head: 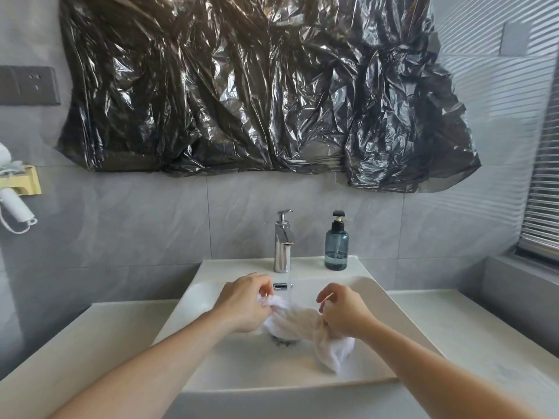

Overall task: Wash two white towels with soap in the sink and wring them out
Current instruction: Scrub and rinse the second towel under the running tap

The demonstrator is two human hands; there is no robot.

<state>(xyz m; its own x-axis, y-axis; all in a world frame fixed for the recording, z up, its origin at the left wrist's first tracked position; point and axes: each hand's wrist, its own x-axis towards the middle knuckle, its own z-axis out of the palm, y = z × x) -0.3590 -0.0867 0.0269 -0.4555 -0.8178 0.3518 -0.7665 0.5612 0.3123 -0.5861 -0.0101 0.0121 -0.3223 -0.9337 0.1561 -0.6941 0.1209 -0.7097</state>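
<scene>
A wet white towel (298,323) stretches between my hands over the drain of the white sink (402,325). My left hand (246,300) grips its left end with curled fingers. At the other end my right hand (343,311) holds the bunched cloth, and a tail of towel hangs below it into the basin. Water runs from the chrome tap (283,241) onto the towel's middle. A blue soap pump bottle (336,243) stands on the sink's back ledge, right of the tap. I see only one towel.
A pale counter (472,334) flanks the sink on both sides. Black plastic sheeting (257,86) covers the wall above. A white hair dryer in a yellow holder (18,189) hangs at the left. A blinded window (544,192) is at the right.
</scene>
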